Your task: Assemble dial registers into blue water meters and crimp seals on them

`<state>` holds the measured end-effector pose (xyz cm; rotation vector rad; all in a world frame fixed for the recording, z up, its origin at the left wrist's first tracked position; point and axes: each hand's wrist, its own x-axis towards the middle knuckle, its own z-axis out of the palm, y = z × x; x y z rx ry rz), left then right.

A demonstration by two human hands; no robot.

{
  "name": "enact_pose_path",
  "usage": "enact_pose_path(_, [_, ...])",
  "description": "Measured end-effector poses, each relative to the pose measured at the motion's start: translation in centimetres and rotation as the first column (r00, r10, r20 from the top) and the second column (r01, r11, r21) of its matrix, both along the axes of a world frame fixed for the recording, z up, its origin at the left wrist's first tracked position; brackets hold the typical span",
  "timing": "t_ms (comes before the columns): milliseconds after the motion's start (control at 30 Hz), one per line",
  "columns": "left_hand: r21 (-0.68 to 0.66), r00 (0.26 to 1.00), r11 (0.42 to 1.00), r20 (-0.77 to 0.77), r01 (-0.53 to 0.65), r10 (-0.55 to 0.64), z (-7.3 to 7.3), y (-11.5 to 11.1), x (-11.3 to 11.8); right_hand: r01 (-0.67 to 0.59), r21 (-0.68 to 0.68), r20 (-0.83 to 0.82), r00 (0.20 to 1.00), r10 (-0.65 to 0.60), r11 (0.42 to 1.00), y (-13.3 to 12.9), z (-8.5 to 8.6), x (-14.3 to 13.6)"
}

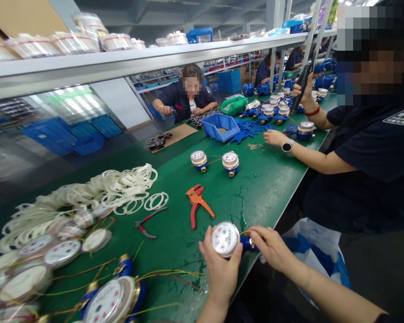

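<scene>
A round white-faced meter [225, 239] on a blue body sits at the green table's near edge. My left hand [220, 264] is wrapped round its dial, thumb on the right side and fingers on the left. On the meter's right, my right hand [271, 246] pinches the thin yellow wires [246, 232] beside the blue pipe end. Beyond the meter lie orange-handled wire strippers [198, 202], and further left are red and black cutters [146, 224]. Two more meters, one [198, 159] joined by a wire to the other [230, 162], stand farther back.
White rings [121, 186] and loose dials [62, 252] cover the left side, with large meters [111, 300] at near left. A blue bin [220, 127] stands farther back. A co-worker's arm [319, 159] reaches in from the right. A shelf [138, 54] spans overhead.
</scene>
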<state>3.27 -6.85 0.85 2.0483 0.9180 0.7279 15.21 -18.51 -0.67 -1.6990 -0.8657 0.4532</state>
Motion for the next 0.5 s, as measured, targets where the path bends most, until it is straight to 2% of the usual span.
enact_pose_path(67, [-0.025, 0.998, 0.998, -0.004, 0.064, -0.064, 0.5, 0.6, -0.5, 0.096, 0.033, -0.287, 0.954, -0.082, 0.995, 0.5, 0.3, 0.5])
enact_pose_path(133, [-0.051, 0.988, 0.987, -0.007, 0.155, -0.156, 1.3, 1.5, -0.8, 0.186, 0.018, -0.443, 0.882, -0.159, 0.982, 1.4, 0.2, 1.1])
enact_pose_path(267, [-0.104, 0.903, 0.907, -0.095, 0.409, -0.418, 3.2, 4.3, -1.0, 0.273, -0.033, -0.523, 0.815, -0.250, 0.961, 2.6, -0.9, 3.2])
enact_pose_path(333, [-0.118, 0.846, 0.861, -0.159, 0.495, -0.508, 4.1, 5.7, -0.9, 0.349, -0.050, -0.565, 0.763, -0.315, 0.936, 2.6, -1.3, 4.9])
enact_pose_path(433, [-0.119, 0.798, 0.827, -0.220, 0.549, -0.561, 4.7, 6.8, -0.8, 0.496, -0.061, -0.600, 0.675, -0.429, 0.866, 1.6, -1.5, 7.2])
enact_pose_path(500, [-0.123, 0.785, 0.821, -0.245, 0.557, -0.569, 4.7, 6.5, -0.7, 0.589, -0.044, -0.585, 0.639, -0.498, 0.807, 0.4, -1.4, 7.5])
